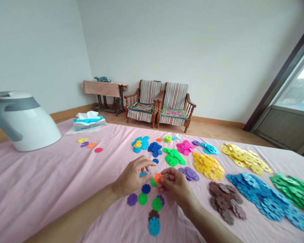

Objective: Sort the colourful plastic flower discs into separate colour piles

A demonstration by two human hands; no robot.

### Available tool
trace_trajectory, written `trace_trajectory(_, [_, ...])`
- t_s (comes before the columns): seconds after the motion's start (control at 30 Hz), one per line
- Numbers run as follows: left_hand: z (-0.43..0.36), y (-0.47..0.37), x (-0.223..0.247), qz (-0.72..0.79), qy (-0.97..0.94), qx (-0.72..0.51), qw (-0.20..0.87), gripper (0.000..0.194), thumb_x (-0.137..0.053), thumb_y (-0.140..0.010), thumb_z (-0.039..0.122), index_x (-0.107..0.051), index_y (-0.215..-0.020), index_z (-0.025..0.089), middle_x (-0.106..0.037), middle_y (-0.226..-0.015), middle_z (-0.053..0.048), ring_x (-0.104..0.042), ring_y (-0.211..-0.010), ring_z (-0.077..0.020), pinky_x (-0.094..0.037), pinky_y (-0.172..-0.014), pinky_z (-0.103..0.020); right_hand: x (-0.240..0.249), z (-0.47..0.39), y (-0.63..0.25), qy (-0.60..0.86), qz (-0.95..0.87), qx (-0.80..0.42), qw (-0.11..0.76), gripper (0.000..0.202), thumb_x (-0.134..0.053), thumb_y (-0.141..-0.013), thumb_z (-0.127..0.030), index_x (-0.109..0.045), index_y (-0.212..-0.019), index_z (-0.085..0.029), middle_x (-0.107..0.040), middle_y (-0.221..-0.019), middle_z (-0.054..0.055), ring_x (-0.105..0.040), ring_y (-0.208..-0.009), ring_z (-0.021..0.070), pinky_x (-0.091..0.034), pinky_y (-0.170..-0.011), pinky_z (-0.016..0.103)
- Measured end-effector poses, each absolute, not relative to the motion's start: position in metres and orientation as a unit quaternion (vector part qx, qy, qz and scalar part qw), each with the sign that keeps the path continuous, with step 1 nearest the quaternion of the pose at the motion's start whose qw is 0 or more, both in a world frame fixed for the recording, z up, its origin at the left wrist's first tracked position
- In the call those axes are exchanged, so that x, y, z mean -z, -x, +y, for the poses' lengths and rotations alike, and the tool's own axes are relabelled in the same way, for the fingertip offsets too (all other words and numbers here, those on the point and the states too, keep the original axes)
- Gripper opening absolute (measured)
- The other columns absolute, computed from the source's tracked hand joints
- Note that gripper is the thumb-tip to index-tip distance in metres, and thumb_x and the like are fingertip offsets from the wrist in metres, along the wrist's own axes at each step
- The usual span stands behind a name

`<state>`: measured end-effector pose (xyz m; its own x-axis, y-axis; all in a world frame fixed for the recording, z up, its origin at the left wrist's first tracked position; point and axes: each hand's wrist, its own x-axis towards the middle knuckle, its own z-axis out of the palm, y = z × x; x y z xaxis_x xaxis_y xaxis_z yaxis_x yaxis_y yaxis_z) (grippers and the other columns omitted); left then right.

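An orange disc [158, 178] is pinched between the thumb and fingers of my right hand [176, 185], above the pink cloth. Just left of it, my left hand [134, 176] hovers with thumb and fingers apart, holding nothing. A green disc [153, 182] shows right beneath the orange one, and a light blue disc [143, 174] is partly hidden by my left hand. Nearer to me lie a dark blue disc [146, 188], a purple disc [132, 199], green discs [143, 198], a brown disc [153, 215] and a blue disc [154, 226].
Colour-sorted disc piles, including yellow [208, 166], brown [224, 199] and blue [268, 199], spread across the right side. At the left stand a white jug [36, 128] and a tissue box [89, 123]; a few loose discs [91, 145] lie near them. Two chairs [173, 101] stand beyond the table.
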<state>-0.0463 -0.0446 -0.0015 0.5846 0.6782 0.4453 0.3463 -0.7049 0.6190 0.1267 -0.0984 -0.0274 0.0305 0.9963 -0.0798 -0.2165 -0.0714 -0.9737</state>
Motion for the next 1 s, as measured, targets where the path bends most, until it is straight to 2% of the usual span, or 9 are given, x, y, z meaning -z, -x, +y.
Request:
trace_trajectory(0.07, [-0.056, 0.04, -0.002, 0.252, -0.891, -0.303, 0.226, 0.031, -0.062, -0.079, 0.024, -0.062, -0.11, 0.021, -0.06, -0.105, -0.007, -0.057, -0.093, -0.0177, -0.049, -0.081, -0.028, 0.028, -0.099, -0.125, 0.468, -0.408, -0.565, 0.543, 0.033, -0.071, -0.058, -0.036, -0.05, -0.076, -0.019, -0.062, -0.051, -0.004, -0.056, -0.043, 0.0118, -0.045, -0.046, 0.024])
trace_trajectory(0.13, [-0.063, 0.035, -0.002, 0.242, -0.91, -0.273, 0.199, 0.029, -0.058, -0.083, 0.023, -0.061, -0.112, 0.022, -0.061, -0.105, -0.007, -0.056, -0.098, -0.019, -0.048, -0.086, -0.031, 0.028, -0.1, -0.124, 0.47, -0.409, -0.558, 0.548, 0.033, -0.071, -0.058, -0.036, -0.049, -0.075, -0.019, -0.06, -0.05, -0.005, -0.052, -0.04, 0.0103, -0.041, -0.042, 0.022])
trace_trajectory(0.4, [-0.063, 0.032, 0.002, 0.248, -0.941, -0.191, 0.126, 0.018, -0.051, -0.087, 0.019, -0.061, -0.102, 0.018, -0.063, -0.094, -0.007, -0.06, -0.088, -0.0181, -0.049, -0.079, -0.028, 0.034, -0.099, -0.124, 0.486, -0.446, -0.527, 0.536, 0.023, -0.062, -0.065, -0.027, -0.049, -0.082, -0.019, -0.06, -0.054, -0.006, -0.051, -0.04, 0.0084, -0.038, -0.041, 0.019])
trace_trajectory(0.57, [-0.055, 0.033, -0.001, 0.269, -0.934, -0.199, 0.127, 0.02, -0.051, -0.083, 0.016, -0.062, -0.099, 0.019, -0.064, -0.091, -0.005, -0.059, -0.084, -0.0173, -0.048, -0.077, -0.027, 0.036, -0.11, -0.125, 0.489, -0.428, -0.508, 0.565, 0.021, -0.058, -0.073, -0.029, -0.048, -0.089, -0.019, -0.062, -0.076, 0.001, -0.059, -0.054, 0.0117, -0.046, -0.049, 0.023])
trace_trajectory(0.7, [-0.015, 0.029, -0.004, 0.344, -0.893, -0.26, 0.133, 0.029, -0.055, -0.075, 0.015, -0.064, -0.102, 0.019, -0.065, -0.102, -0.006, -0.06, -0.078, -0.0159, -0.048, -0.072, -0.026, 0.041, -0.126, -0.126, 0.515, -0.481, -0.442, 0.555, 0.017, -0.051, -0.079, -0.024, -0.051, -0.095, -0.019, -0.062, -0.087, 0.004, -0.06, -0.065, 0.0128, -0.047, -0.057, 0.025])
trace_trajectory(0.8, [0.033, 0.018, -0.004, 0.417, -0.85, -0.291, 0.137, 0.029, -0.057, -0.071, 0.018, -0.064, -0.1, 0.018, -0.068, -0.092, -0.004, -0.061, -0.07, -0.015, -0.048, -0.066, -0.024, 0.042, -0.131, -0.127, 0.524, -0.494, -0.429, 0.545, 0.016, -0.049, -0.079, -0.02, -0.052, -0.095, -0.019, -0.062, -0.086, 0.004, -0.06, -0.066, 0.0139, -0.047, -0.057, 0.024])
trace_trajectory(1.0, [0.115, -0.02, -0.001, 0.453, -0.84, -0.28, 0.108, 0.022, -0.059, -0.065, 0.015, -0.067, -0.086, 0.017, -0.069, -0.082, -0.003, -0.062, -0.072, -0.0163, -0.046, -0.069, -0.025, 0.047, -0.125, -0.126, 0.509, -0.492, -0.43, 0.56, 0.012, -0.051, -0.079, -0.024, -0.054, -0.089, -0.019, -0.061, -0.08, 0.003, -0.06, -0.064, 0.0136, -0.046, -0.055, 0.023])
